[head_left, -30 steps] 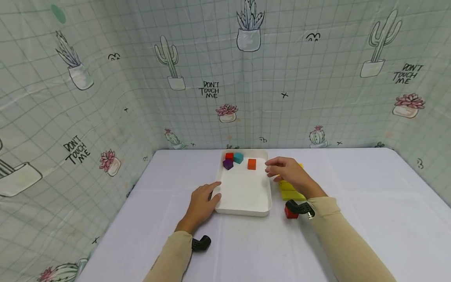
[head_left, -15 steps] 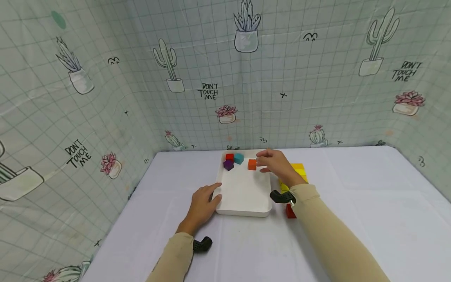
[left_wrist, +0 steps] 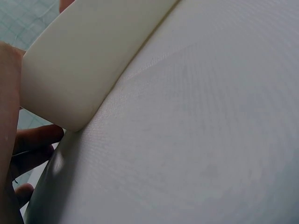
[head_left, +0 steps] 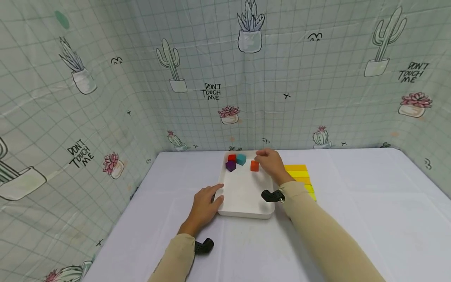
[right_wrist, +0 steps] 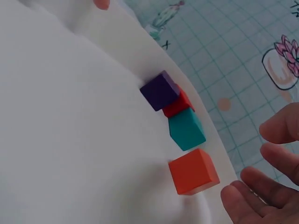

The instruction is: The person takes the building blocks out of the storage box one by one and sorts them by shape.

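A shallow white tray (head_left: 243, 196) lies on the table. The left hand (head_left: 203, 204) holds its left side, with forefinger and thumb tips over the rim; the left wrist view shows other fingers (left_wrist: 39, 136) beside the tray's outer corner (left_wrist: 70, 79). Over the tray's far right part, the right hand (head_left: 270, 162) hovers by an orange block (head_left: 255, 166). Seen from the right wrist, its loosely bent fingers (right_wrist: 261, 186) are apart from the orange block (right_wrist: 194, 171). Farther left in the tray sit a teal block (head_left: 241, 159), a red block (head_left: 231, 158) and a purple block (head_left: 230, 166), close together.
Several yellow pieces (head_left: 298, 174) lie right of the tray, partly behind the right sleeve (head_left: 310, 219). Black wrist devices (head_left: 204, 246) sit at both cuffs. A cactus-print cloth (head_left: 275, 78) hangs behind the white table (head_left: 363, 196).
The right hand has moved left from beside the yellow pieces to over the tray near the orange block. Its sleeve now hides the red block right of the tray. The left hand has stayed put.
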`<state>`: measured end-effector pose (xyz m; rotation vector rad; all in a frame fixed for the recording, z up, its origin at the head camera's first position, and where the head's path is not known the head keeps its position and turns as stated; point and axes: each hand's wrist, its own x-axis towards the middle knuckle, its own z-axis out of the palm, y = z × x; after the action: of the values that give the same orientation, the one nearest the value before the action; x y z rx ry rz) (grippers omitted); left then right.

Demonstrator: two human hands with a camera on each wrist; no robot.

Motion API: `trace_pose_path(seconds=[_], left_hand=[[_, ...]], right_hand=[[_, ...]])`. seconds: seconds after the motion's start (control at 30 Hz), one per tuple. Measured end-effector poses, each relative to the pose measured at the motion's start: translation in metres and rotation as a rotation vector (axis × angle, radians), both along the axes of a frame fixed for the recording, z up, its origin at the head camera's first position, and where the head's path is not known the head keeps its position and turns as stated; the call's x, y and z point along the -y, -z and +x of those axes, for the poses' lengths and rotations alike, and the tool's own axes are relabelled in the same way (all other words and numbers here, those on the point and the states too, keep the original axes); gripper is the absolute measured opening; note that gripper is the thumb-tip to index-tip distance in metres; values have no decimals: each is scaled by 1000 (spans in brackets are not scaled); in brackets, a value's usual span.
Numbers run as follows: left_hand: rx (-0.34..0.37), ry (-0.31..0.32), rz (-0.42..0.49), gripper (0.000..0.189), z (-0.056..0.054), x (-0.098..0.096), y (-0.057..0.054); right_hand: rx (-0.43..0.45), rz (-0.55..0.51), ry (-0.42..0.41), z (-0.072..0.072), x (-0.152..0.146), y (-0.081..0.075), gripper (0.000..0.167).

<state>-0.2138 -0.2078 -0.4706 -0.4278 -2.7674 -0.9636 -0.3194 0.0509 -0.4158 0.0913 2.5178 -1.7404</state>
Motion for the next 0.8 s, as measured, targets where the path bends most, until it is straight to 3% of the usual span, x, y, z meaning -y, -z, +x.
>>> trace_pose_path(seconds=[0.47,0.63,0.8], left_hand=[[8,-5,1,42,2,-1,-3],[6,-5,-2,42,3,0,-2],[3,2,3,42,2,-1,-1]], right_hand=[[49,70,-121,-1,10,-4,69],[43,191,-152,-4,13,1,71],[17,221,-161,-5,13,6,62]])
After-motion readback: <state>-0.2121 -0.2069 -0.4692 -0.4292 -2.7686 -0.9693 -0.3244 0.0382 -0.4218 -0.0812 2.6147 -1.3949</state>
